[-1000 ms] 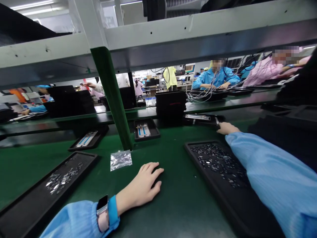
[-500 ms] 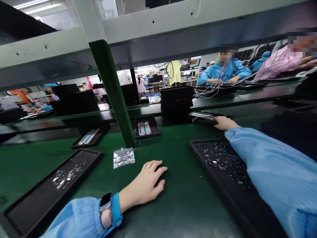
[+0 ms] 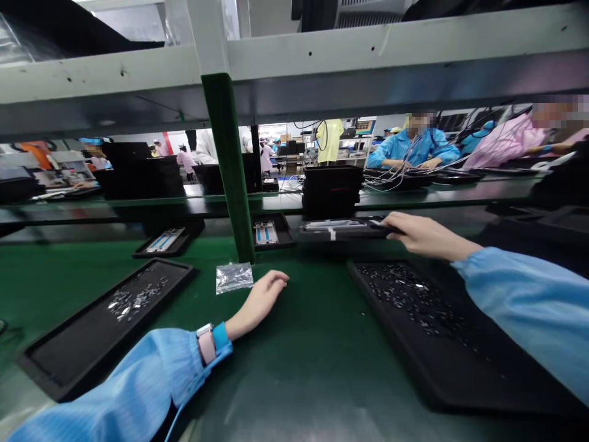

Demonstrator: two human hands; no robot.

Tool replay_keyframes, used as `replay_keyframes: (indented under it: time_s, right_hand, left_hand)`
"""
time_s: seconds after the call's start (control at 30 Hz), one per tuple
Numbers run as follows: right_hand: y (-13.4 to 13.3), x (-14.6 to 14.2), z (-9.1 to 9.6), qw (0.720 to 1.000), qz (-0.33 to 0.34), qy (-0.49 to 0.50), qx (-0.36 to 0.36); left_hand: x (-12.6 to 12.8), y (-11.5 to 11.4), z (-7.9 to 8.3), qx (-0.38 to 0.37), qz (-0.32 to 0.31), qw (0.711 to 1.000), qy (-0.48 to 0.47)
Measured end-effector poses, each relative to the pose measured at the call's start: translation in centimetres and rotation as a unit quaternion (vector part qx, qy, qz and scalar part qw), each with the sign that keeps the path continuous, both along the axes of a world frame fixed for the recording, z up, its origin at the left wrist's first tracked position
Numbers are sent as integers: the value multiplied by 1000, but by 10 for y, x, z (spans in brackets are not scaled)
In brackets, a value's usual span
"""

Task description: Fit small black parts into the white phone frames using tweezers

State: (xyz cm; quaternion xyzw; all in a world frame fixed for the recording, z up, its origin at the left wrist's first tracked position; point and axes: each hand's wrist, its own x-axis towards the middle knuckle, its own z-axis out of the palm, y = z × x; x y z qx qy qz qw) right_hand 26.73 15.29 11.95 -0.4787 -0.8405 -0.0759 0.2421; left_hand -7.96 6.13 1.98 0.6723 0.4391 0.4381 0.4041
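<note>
Two hands work at very different ranges here. The right hand (image 3: 421, 235) reaches out toward 1 o'clock, its fingers stretched flat over the right end of a shallow black tray (image 3: 340, 236). I cannot tell whether the thumb pinches it from below. That tray sits at the far edge of the green mat (image 3: 317, 344), at about 12 o'clock from the person, with its long axis running 9 to 3 o'clock. A long silvery frame part (image 3: 338, 224) lies lengthwise in it.

The left hand (image 3: 260, 298) rests on its edge on the mat with loosely curled fingers and holds nothing. It lies well apart from the tray, toward the tray's 7 o'clock, so the right hand is the nearer one. A small clear plastic bag (image 3: 234, 277) lies just beside the left hand at its 11 o'clock. Beneath the right forearm, a wide black tray of tiny parts (image 3: 414, 301) fills the mat between the person and the far tray.
</note>
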Motion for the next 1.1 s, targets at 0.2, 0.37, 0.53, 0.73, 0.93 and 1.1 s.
replay_keyframes:
  time_s: [0.2,0.37,0.53,0.73,0.93,1.1]
  right_hand:
    - [-84,-31,-12,987,152,-22,-55]
    - [-98,-49,-40,969,222,9,-105]
    - [-89,-54,-64,962,248,49,-105]
    - [-90,-64,-79,963,251,7,-95]
    - [-108,-65,-48,978,209,-12,9]
    - [-101,-13,-23,996,85,23,0]
  left_hand:
    - [-23,33,-11,-42,144,975,-161]
    - [-46,11,1,-107,145,969,-169]
    - [-55,-55,17,-129,116,982,-81]
    - [-33,-111,29,-62,-25,964,256]
    - [-26,-126,30,58,-152,943,291]
    - [-29,-87,32,194,53,939,280]
